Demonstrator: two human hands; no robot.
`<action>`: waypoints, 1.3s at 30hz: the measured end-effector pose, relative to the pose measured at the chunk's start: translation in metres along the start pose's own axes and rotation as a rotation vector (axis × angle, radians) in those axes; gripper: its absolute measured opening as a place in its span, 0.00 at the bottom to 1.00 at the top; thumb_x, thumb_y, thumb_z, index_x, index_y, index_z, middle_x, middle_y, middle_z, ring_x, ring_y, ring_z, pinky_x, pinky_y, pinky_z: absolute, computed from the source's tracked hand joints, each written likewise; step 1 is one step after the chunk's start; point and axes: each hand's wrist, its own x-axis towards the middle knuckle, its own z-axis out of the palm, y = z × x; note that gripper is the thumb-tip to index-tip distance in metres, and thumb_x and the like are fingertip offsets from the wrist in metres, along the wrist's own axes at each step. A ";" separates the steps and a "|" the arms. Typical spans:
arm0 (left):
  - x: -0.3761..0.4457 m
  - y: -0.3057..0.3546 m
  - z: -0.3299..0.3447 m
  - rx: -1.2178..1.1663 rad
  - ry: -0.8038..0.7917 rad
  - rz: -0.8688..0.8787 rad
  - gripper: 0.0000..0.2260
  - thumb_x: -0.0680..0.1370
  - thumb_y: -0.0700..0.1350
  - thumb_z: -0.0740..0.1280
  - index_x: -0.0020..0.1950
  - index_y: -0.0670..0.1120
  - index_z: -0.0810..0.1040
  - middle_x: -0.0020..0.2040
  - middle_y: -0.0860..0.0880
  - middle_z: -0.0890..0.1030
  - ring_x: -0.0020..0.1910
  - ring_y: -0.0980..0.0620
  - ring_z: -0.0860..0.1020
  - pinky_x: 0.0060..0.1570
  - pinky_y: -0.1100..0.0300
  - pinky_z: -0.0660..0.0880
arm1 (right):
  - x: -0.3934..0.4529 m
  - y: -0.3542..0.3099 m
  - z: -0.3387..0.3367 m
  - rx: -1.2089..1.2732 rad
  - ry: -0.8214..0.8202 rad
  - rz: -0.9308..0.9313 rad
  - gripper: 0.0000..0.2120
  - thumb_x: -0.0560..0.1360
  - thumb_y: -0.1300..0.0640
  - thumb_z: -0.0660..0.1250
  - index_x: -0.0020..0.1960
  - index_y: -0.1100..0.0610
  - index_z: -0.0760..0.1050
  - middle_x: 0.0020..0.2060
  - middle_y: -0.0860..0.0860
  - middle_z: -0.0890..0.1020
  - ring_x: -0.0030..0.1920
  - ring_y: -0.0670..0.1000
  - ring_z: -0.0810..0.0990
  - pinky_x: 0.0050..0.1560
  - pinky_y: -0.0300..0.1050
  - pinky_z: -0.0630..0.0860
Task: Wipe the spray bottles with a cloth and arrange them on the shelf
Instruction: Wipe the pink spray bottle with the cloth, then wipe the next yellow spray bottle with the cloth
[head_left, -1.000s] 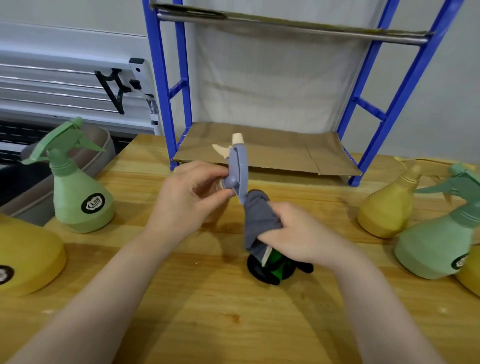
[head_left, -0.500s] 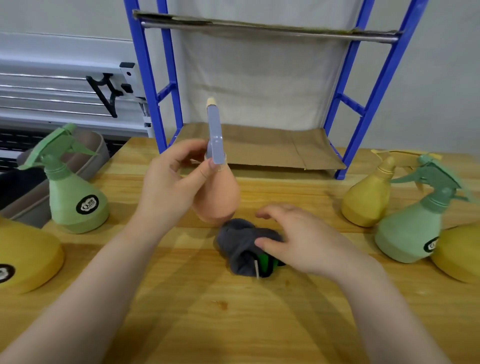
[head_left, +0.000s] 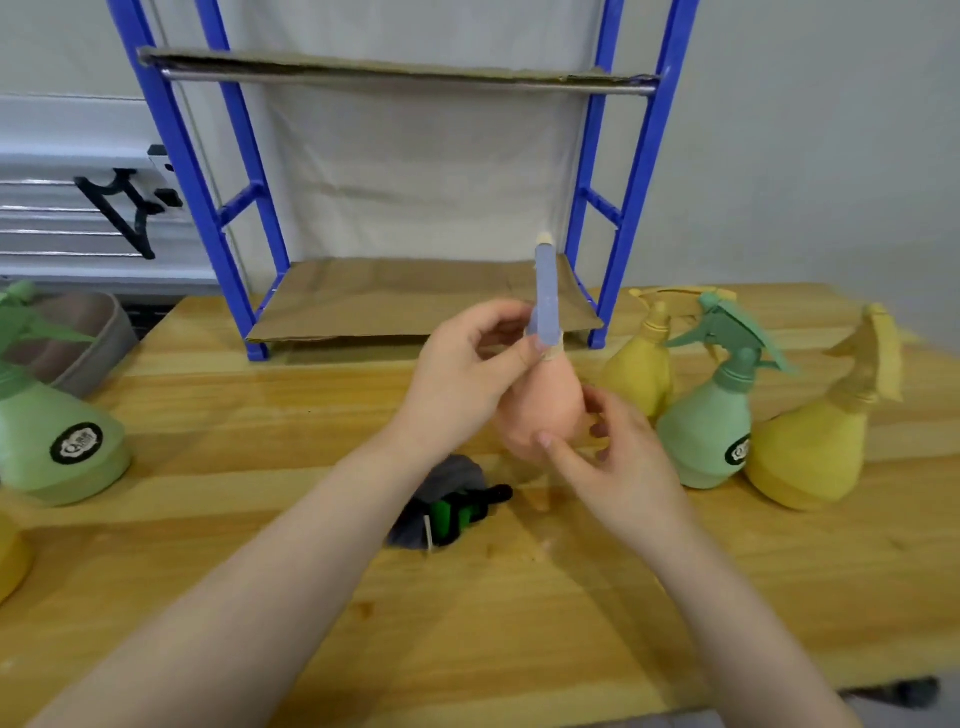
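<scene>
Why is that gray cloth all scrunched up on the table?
The gray cloth lies crumpled on the table, not in either hand. The left hand grips the peach spray bottle; the right hand touches it.

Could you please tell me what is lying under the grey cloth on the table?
A black and green object pokes out from under the crumpled grey cloth; its covered part cannot be identified.

we have a single head-worn view, wide-angle, looking forward and down across the wooden table (head_left: 519, 623) toward the blue shelf (head_left: 631, 208) against the back wall. both forearms rise from the bottom edge, so the hands sit close to the lens, near the middle. straight posts bow outward toward the frame's sides. no second view shares it.
</scene>
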 end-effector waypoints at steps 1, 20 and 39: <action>0.002 -0.003 0.010 -0.013 -0.020 -0.019 0.09 0.75 0.41 0.72 0.55 0.44 0.82 0.52 0.48 0.84 0.53 0.50 0.82 0.56 0.55 0.78 | -0.001 0.007 -0.005 -0.023 0.028 0.017 0.31 0.70 0.40 0.70 0.69 0.51 0.68 0.58 0.45 0.75 0.55 0.48 0.74 0.52 0.44 0.73; 0.012 -0.024 0.084 0.037 -0.180 -0.035 0.10 0.76 0.42 0.72 0.57 0.45 0.82 0.51 0.51 0.85 0.51 0.54 0.82 0.56 0.55 0.77 | -0.036 0.048 -0.031 -0.363 0.166 0.037 0.11 0.76 0.49 0.67 0.54 0.51 0.69 0.38 0.45 0.80 0.39 0.56 0.82 0.34 0.50 0.75; -0.037 -0.016 -0.040 0.475 -0.134 -0.102 0.11 0.78 0.48 0.67 0.60 0.54 0.77 0.58 0.58 0.79 0.60 0.59 0.75 0.63 0.55 0.72 | -0.041 -0.029 0.012 -0.261 0.011 -0.362 0.13 0.74 0.56 0.66 0.58 0.55 0.72 0.52 0.49 0.77 0.56 0.51 0.74 0.56 0.47 0.73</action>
